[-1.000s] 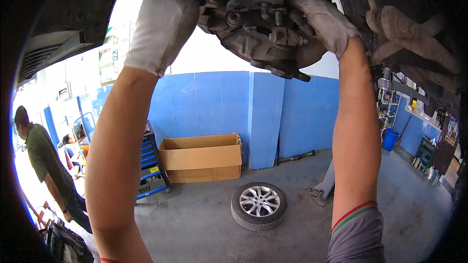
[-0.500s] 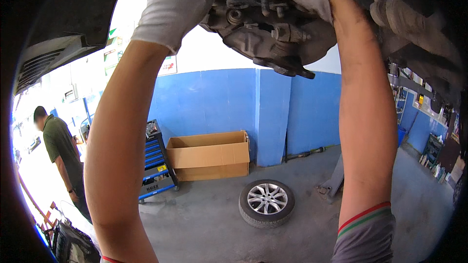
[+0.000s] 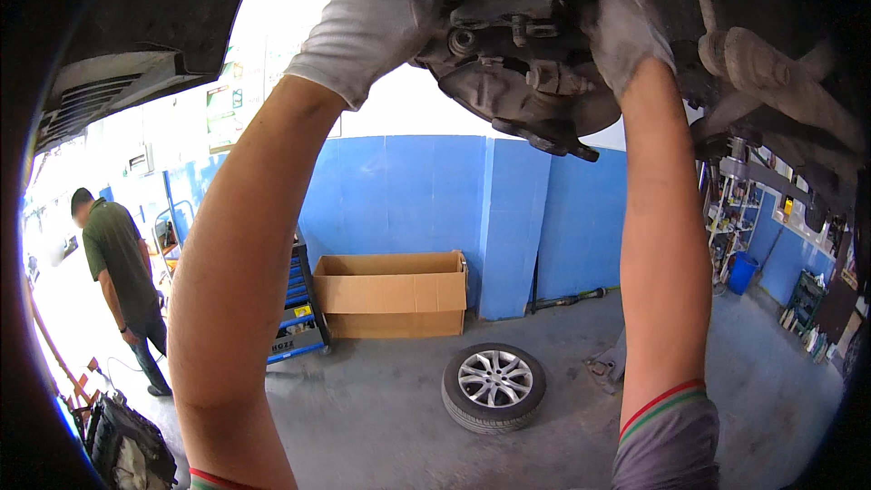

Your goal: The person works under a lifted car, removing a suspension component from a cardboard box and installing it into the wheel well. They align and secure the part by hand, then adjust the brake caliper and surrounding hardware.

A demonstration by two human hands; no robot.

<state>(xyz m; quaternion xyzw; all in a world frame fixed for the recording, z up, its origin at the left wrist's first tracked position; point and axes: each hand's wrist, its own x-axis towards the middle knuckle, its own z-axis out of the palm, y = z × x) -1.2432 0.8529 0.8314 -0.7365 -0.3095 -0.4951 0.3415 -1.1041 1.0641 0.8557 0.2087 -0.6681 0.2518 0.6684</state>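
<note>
Above me hangs a dirty dark metal wheel-hub and suspension assembly (image 3: 508, 82), with bolts and a ball-joint-like stud along its lower side. My left hand (image 3: 372, 23), in a whitish work glove, is raised against its left side near the top edge. On the other side my right hand (image 3: 631, 32), gloved too and a little blurred, reaches up beside the dark metal. The fingers of both hands are lost in shadow, behind metal or past the picture's edge, so their grip does not show.
A tyre on a silver rim (image 3: 494, 381) lies on the floor. Behind it are an open cardboard box (image 3: 390, 295), a blue-and-black tool trolley (image 3: 299, 308) and a blue wall. A person (image 3: 122, 263) stands at left. Suspension arms (image 3: 762, 63) hang at upper right.
The view has shifted, so the assembly sits slightly lower and farther right. Both my hands appear farther right; the right one is lower against the metal. The person at left has moved little.
</note>
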